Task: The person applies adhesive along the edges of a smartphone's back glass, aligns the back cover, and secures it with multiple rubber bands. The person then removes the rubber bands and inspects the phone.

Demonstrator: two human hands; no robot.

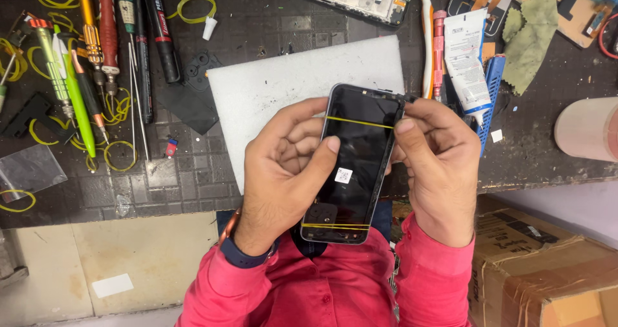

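Above the counter (pixel 193 192), both hands, left (pixel 286 172) and right (pixel 438 166), grip the black glass-fronted rubber-banded smartphone (pixel 355 163), long axis pointing away.

From my remote seat I see a dark, scuffed workbench (pixel 257 24) with a square-patterned mat over it, filling the upper part of the view. Its front edge runs across the middle, dropping lower at the left. Below that edge, at the lower left, lies a pale beige floor (pixel 148 256) of worn, stained slabs with a white scrap on it. At the lower right corner stands a brown cardboard box (pixel 541 262). The light is even and soft, with faint shadows.
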